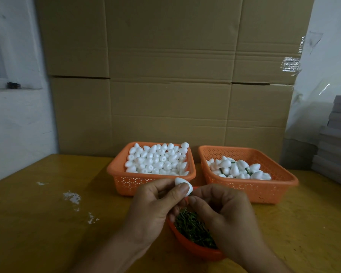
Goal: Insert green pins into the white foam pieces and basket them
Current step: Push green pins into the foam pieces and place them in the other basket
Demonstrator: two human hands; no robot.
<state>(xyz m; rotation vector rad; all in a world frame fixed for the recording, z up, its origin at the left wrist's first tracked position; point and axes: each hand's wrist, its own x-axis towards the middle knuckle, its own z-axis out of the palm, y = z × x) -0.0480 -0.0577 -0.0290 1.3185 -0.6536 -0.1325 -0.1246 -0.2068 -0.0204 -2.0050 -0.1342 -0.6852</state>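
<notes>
Both hands meet over a bowl of green pins, working on one white foam piece.

The left hand [156, 203] pinches the foam piece [183, 185] between thumb and fingers; the right hand [220, 207] has its fingertips curled in against the piece's lower end, any pin there hidden. The orange bowl [195, 250] of green pins [191, 225] sits below; behind stand the left basket [126, 181] of plain pieces and the right basket [264, 189] of pinned ones.

Access: restricted ahead, open to the left.
Two orange baskets [248, 192] and cardboard wall [165, 75] block forward; bare table [47, 223] left offers passage.
</notes>
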